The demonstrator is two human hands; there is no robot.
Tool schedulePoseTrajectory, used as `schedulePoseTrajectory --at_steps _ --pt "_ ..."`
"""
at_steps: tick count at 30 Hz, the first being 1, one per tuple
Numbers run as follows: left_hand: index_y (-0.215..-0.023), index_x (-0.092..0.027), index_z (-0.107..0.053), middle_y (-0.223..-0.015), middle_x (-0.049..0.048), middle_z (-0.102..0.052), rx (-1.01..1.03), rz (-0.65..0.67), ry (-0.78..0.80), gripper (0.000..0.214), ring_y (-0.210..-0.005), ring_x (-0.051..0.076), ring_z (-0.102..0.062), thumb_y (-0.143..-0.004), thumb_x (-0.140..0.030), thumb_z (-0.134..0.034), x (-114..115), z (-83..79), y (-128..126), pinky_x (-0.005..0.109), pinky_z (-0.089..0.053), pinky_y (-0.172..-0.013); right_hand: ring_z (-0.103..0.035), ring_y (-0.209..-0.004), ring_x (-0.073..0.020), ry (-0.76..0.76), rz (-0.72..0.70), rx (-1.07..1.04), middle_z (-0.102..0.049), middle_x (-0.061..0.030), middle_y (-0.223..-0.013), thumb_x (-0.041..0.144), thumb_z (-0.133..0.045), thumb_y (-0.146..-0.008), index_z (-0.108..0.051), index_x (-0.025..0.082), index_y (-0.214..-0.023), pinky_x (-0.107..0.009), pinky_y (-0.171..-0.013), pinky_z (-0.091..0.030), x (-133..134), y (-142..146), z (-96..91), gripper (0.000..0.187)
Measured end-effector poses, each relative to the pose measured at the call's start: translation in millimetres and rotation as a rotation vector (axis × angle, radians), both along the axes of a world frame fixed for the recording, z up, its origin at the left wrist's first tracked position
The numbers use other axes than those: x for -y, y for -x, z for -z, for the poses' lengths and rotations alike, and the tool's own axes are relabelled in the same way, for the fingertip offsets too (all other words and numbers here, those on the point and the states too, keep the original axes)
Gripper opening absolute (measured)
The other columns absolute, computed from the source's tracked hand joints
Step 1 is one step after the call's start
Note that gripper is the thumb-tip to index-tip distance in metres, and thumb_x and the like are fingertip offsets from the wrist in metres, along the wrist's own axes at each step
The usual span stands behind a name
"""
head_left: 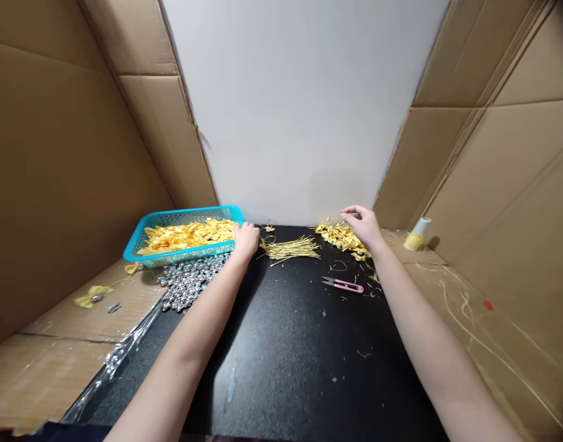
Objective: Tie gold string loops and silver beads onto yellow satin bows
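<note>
My left hand rests at the right end of a turquoise basket full of yellow ribbon bows, fingers curled at its edge; what they hold, if anything, is hidden. My right hand hovers over a pile of finished yellow bows at the back right, fingers pinched loosely together. A bundle of gold wire ties lies between both hands on the black table.
A heap of silver bells lies in front of the basket. Pink thread snips lie right of centre. A yellow spool stands at the far right. One bow lies on cardboard at left. Cardboard walls enclose both sides.
</note>
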State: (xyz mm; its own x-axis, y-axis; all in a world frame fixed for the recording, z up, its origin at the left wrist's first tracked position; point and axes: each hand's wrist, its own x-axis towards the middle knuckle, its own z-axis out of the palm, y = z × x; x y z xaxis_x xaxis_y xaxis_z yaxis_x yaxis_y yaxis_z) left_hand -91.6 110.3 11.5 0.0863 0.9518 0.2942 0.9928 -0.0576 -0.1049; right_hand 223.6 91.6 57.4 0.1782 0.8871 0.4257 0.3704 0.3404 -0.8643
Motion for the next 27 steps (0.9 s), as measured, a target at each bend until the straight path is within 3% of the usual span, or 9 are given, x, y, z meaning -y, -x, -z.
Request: schedulePoseTrajectory --at_steps 4,9,15,19,24,27 --pt "-0.107 -0.023 -0.071 -0.11 0.0091 -0.071 0.055 0.041 0.04 0.045 -0.105 0.026 -0.061 -0.073 -0.003 -0.05 -0.3 -13.8 26.9 0.034 -0.044 -0.092 -0.053 -0.059 -0.0132 0.026 0.01 -0.03 -0.062 -0.0011 -0.065 0.028 -0.061 -0.067 -0.067 0.016 -0.076 -0.026 -0.059 -0.042 -0.4 -3.6 1.4 0.017" --pt "-0.114 -0.022 -0.068 -0.121 0.0027 -0.067 0.098 0.158 0.053 0.053 -0.113 0.017 -0.059 -0.071 -0.001 -0.044 2.9 -21.6 42.5 0.022 -0.043 -0.096 -0.052 -0.061 -0.0131 0.038 -0.001 -0.042 -0.063 -0.0019 -0.069 0.029 -0.063 -0.065 -0.068 0.016 -0.075 -0.026 -0.058 -0.041 -2.2 -4.6 3.2 0.017" --pt "-0.114 -0.02 -0.066 -0.123 0.0072 -0.063 0.036 0.158 0.097 0.045 -0.116 0.021 -0.056 -0.076 -0.002 -0.05 2.5 -24.3 37.0 0.029 -0.044 -0.099 -0.052 -0.06 -0.0126 0.026 0.011 -0.079 -0.064 -0.0029 -0.069 0.027 -0.064 -0.064 -0.067 0.015 -0.072 -0.027 -0.059 -0.041 -0.8 -7.4 0.2 0.015" --pt "-0.12 -0.017 -0.056 -0.122 0.0104 -0.058 -0.048 0.114 0.204 0.033 -0.105 0.023 -0.059 -0.09 -0.03 -0.057 -15.8 -21.7 18.1 0.043 -0.051 -0.088 -0.054 -0.062 -0.0132 0.014 -0.011 -0.087 -0.065 -0.0034 -0.07 0.029 -0.067 -0.064 -0.067 0.015 -0.072 -0.028 -0.061 -0.044 -1.7 -7.7 -0.8 0.016" --pt "-0.12 -0.017 -0.056 -0.121 0.01 -0.058 -0.022 0.016 0.35 0.034 -0.103 0.022 -0.06 -0.09 -0.032 -0.058 -45.6 -15.0 -5.9 0.041 -0.053 -0.085 -0.054 -0.064 -0.0139 0.018 -0.023 -0.067 -0.064 -0.0025 -0.068 0.026 -0.066 -0.065 -0.067 0.016 -0.072 -0.028 -0.063 -0.045 2.5 -7.9 -4.1 0.012" --pt "-0.119 -0.016 -0.057 -0.12 0.0083 -0.059 0.066 0.025 0.349 0.033 -0.104 0.024 -0.06 -0.09 -0.032 -0.058 -51.9 -13.3 -9.8 0.041 -0.052 -0.086 -0.054 -0.062 -0.0127 0.034 -0.022 -0.086 -0.063 -0.0018 -0.067 0.023 -0.064 -0.067 -0.067 0.015 -0.071 -0.028 -0.064 -0.043 5.1 -12.1 -7.7 0.009"
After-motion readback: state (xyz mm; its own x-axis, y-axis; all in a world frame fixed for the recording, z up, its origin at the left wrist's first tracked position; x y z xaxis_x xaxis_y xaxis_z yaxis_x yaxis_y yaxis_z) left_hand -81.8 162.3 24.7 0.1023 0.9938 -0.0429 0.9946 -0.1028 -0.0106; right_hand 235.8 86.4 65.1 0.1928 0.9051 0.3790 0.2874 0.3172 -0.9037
